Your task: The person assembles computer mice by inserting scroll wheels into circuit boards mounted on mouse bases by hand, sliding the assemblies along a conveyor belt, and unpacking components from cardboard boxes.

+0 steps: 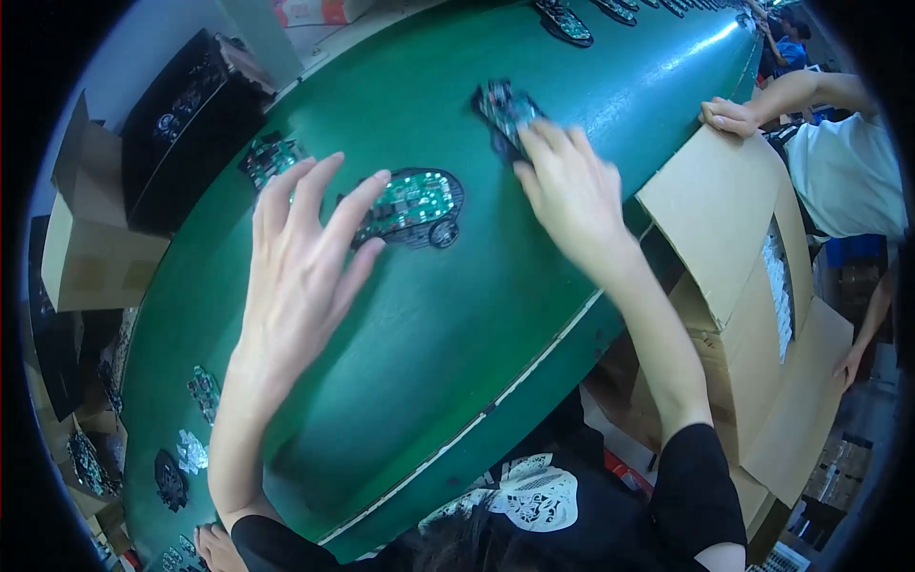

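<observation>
My left hand (pixel 300 253) is spread over the green table, its fingers apart and holding nothing. Its thumb and index finger come near a green circuit board (pixel 415 198) on a black oval grille frame with a round ring at one end. Beyond its other fingertips lies a second circuit board (pixel 272 157), partly covered by them. My right hand (pixel 577 186) grips the near end of a dark circuit board assembly (pixel 503 110), fingers over its side. Hand and assembly are blurred, and the thumb side is partly hidden.
Open cardboard boxes (pixel 710 229) stand right of the table; a person's hand (pixel 729 117) holds a flap. More board assemblies (pixel 564 21) line the far end. At lower left lie a small board (pixel 203 393), a black round part (pixel 171 480) and another person's hand (pixel 219 548).
</observation>
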{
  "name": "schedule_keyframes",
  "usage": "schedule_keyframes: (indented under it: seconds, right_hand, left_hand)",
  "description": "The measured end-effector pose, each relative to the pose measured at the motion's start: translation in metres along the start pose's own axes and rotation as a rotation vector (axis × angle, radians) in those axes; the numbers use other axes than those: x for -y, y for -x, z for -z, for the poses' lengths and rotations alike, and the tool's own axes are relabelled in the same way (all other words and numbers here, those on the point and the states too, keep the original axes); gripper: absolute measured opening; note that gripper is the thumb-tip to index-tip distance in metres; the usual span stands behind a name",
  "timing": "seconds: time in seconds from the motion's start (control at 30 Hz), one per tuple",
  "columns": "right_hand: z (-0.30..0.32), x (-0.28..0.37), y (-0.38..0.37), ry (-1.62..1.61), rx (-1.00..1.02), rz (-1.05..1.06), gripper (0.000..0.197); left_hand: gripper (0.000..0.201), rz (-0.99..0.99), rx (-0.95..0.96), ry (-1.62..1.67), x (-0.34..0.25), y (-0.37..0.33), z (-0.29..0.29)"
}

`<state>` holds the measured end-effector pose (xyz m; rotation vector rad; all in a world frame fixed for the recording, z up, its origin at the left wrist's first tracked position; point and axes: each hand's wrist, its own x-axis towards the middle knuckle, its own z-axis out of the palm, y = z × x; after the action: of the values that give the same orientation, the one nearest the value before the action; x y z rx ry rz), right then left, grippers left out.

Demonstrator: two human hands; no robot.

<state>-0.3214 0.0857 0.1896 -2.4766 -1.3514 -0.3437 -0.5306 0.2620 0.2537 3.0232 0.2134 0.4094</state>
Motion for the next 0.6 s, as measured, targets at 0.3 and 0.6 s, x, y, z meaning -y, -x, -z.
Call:
schedule_keyframes:
  seconds: [0.3, 0.6]
  right_hand:
    - [-0.047, -0.044, -0.099, 0.024, -0.174, 0.102, 0.03]
    - [0.025, 0.074, 0.037, -0.155, 0.014, 0.146, 0.035]
  left_hand:
    - [0.061, -0.03, 0.04, 0.092, 0.023, 0.022, -0.017]
    - [0.069, -0.111, -0.013, 0.156, 0.015, 0.0, -0.044]
